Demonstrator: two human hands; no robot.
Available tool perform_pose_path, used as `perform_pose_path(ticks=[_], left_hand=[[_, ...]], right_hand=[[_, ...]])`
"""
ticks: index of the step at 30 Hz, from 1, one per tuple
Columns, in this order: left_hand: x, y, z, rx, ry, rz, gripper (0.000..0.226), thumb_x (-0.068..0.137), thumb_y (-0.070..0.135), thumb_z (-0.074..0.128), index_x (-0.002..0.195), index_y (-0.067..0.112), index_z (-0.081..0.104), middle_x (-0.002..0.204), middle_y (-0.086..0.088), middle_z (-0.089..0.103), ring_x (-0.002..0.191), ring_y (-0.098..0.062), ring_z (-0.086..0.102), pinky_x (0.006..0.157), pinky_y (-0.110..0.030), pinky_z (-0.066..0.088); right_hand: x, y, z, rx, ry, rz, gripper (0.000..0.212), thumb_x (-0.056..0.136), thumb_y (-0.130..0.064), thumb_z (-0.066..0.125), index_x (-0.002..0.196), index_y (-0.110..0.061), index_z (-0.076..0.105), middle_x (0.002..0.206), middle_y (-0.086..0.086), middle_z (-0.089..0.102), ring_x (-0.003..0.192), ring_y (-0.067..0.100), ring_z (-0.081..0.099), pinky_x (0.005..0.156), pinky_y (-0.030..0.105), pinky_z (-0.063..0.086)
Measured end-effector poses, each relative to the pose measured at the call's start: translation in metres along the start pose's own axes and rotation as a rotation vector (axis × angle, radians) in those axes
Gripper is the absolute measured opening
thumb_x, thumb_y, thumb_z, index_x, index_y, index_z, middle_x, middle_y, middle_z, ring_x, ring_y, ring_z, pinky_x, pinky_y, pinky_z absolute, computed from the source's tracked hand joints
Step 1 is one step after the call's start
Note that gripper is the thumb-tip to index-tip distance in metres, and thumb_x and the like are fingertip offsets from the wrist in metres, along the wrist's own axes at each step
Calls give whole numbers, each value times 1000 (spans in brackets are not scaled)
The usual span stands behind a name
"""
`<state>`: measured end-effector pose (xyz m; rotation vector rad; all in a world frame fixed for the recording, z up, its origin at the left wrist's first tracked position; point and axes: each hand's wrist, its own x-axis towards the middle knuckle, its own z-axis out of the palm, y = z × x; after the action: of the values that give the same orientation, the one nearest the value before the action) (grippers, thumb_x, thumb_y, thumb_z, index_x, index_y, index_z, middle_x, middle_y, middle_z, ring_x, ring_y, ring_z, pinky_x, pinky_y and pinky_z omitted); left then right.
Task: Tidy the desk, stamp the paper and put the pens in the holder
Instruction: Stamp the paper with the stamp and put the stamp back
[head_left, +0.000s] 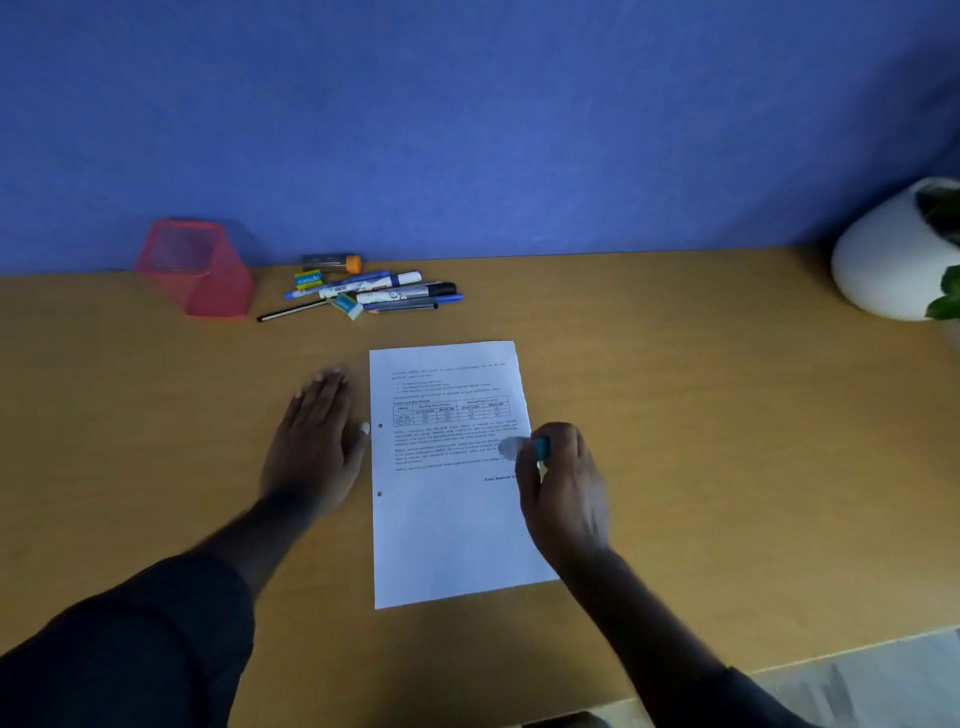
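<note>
A printed white paper (447, 519) with two punch holes lies flat in the middle of the wooden desk (701, 441). My right hand (563, 488) is over the paper's right edge, gripping a small stamp (524, 448) with a teal body and a pale blurred end. My left hand (317, 447) lies flat on the desk just left of the paper, fingers together, thumb touching the paper's edge. A pile of pens and markers (374, 292) lies near the back wall. A red mesh pen holder (200, 270) stands to the pile's left.
Two small erasers (309, 280) and a tube with an orange cap (332, 262) lie among the pens. A white round plant pot (893, 254) stands at the back right. A blue wall closes the back. The desk's front edge runs at lower right.
</note>
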<state>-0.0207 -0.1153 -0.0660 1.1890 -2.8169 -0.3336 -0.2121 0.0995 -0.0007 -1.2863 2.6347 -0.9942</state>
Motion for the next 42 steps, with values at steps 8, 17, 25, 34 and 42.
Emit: perform_pose_path(ticks=[8, 17, 25, 34, 42], left_hand=[[0, 0, 1, -21, -8, -14, 69, 98, 45, 24, 156, 7, 21, 167, -9, 16, 155, -24, 12, 127, -39, 10], [0, 0, 1, -47, -3, -14, 69, 97, 44, 24, 155, 6, 24, 166, -10, 18, 155, -24, 12, 127, -41, 10], [-1, 1, 0, -63, -7, -11, 68, 98, 41, 27, 155, 5, 23, 166, -10, 18, 155, -25, 11, 127, -42, 10], [-1, 1, 1, -51, -9, -20, 68, 99, 43, 24, 157, 7, 19, 167, -8, 14, 155, -23, 8, 127, -41, 9], [0, 2, 0, -45, -4, -6, 69, 97, 43, 24, 156, 6, 21, 167, -10, 17, 155, -25, 11, 127, -43, 11]], right_hand=[[-11, -15, 6, -250, -132, -2, 15, 96, -26, 44, 96, -11, 48, 87, 10, 57, 69, 30, 54, 51, 37, 45], [-5, -28, 14, -326, -149, 28, 18, 97, -27, 41, 92, -10, 48, 84, 9, 56, 68, 29, 54, 53, 36, 43], [-4, -23, 32, -413, -221, 117, 10, 98, -23, 42, 94, -14, 41, 85, 7, 54, 65, 24, 54, 52, 34, 46], [0, -20, 33, -378, -194, 105, 10, 96, -22, 47, 95, -15, 41, 82, 6, 55, 60, 20, 48, 48, 30, 41], [2, -19, 29, -354, -226, 79, 9, 97, -23, 43, 96, -15, 41, 85, 6, 55, 62, 22, 50, 50, 31, 41]])
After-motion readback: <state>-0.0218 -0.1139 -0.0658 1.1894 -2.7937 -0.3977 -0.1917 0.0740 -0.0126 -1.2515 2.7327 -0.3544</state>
